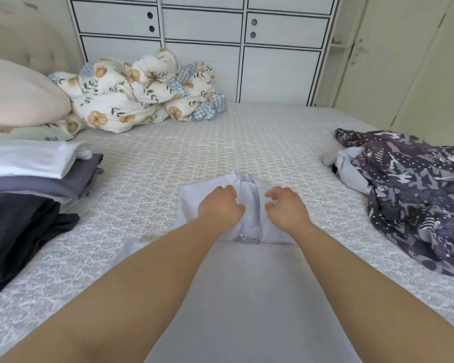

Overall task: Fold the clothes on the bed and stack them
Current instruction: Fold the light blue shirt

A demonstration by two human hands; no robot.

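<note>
Two hands on one pale lavender garment, mid-bed.
The left hand (220, 205) is curled closed, gripping the pale lavender garment (247, 284); the right hand (286, 208) rests on it half open, fingers bent. Left of the fingers: one stack of folded clothes (37, 174). Right: one patterned purple garment (417, 195), unfolded.

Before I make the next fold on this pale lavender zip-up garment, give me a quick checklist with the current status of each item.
1. Pale lavender garment lies flat: ok near me; bunched at the far end.
2. Zipper closed: cannot tell.
3. Left hand gripping fabric: ok.
4. Right hand gripping: not ok, fingers curled just above the cloth.
5. Folded stack ready at left: ok.
6. Patterned purple garment waiting at right, unfolded: ok.
</note>
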